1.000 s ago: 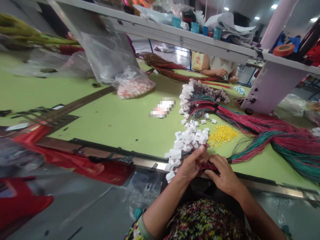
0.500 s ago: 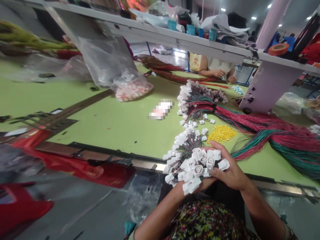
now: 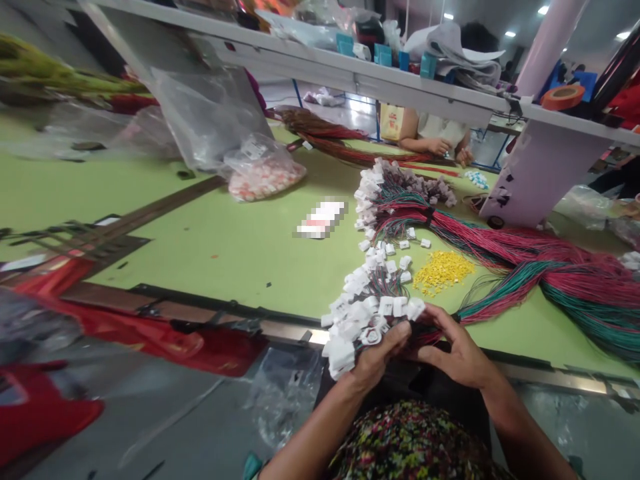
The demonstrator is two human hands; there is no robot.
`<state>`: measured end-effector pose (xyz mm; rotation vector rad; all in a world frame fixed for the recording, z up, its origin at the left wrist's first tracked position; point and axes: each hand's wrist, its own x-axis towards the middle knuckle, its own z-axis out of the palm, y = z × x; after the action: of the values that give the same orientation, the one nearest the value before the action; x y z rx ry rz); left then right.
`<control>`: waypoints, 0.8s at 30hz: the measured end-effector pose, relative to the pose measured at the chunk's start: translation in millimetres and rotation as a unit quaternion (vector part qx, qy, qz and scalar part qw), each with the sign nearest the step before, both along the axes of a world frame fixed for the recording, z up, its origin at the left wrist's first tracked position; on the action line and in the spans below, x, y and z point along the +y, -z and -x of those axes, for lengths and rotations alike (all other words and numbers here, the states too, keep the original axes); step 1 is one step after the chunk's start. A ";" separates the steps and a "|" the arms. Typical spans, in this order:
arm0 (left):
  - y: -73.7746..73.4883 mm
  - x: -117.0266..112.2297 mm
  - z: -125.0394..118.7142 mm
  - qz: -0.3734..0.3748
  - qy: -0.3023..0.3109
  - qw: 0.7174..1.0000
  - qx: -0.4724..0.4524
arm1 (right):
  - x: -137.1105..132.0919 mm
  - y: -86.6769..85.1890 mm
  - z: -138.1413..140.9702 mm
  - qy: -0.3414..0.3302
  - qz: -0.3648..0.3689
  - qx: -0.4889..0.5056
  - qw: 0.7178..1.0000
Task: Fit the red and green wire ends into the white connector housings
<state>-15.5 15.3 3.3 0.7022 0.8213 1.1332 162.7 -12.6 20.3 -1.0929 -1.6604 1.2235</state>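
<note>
The left hand (image 3: 381, 358) and right hand (image 3: 453, 350) sit together at the near edge of the bench (image 3: 175, 227), just above the person's patterned top (image 3: 415, 443); both are closed, gripping one bunch of wires (image 3: 420, 337) just behind its white connectors (image 3: 363, 320); the left fingers curl over the bunch beside the connectors, and the right fingers wrap it from the other side, with the two hands touching or nearly so; the connectors fan out past the left hand, some hanging over the near edge; a clear bag (image 3: 285, 393) lies below that edge, on the floor; a steel strip (image 3: 550, 377) runs along the near edge to the right.

From the hands, a long trail of connectors runs up the bench toward the far edge, ending in a dense grey-white cluster (image 3: 415, 187); red and green wires (image 3: 550, 280) spread from it across the right side; a yellow pile of small pieces (image 3: 443, 272) lies between the connectors and the wires; a pixelated packet (image 3: 320, 220) lies mid-bench, left of the trail; a bag of pink-and-white pieces (image 3: 265, 175) sits further up, by a larger clear bag (image 3: 210, 120); a brown-red wire bundle (image 3: 320, 133) lies near the far edge.

Beyond it, a co-worker's hands (image 3: 437, 147) rest at the far side, under a white shelf (image 3: 350, 70) holding blue boxes (image 3: 385, 57) and an orange tape roll (image 3: 563, 97).
</note>
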 end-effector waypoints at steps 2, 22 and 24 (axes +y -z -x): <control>0.3 -0.4 -1.5 -0.020 -0.012 1.000 0.016 | -0.2 0.4 -2.8 0.013 -0.040 -0.042 0.998; -10.5 -0.9 -8.0 -0.007 -0.008 0.998 0.063 | 114.6 -7.5 -38.9 -0.053 -0.270 -0.393 0.878; -9.8 0.8 -8.3 -0.019 -0.006 0.997 0.073 | 100.0 -11.5 -40.5 -0.029 -0.253 -0.349 0.902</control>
<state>-7.2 16.1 13.1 0.8197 0.9305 1.1206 203.2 87.4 31.8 -1.2104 -2.3821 0.3608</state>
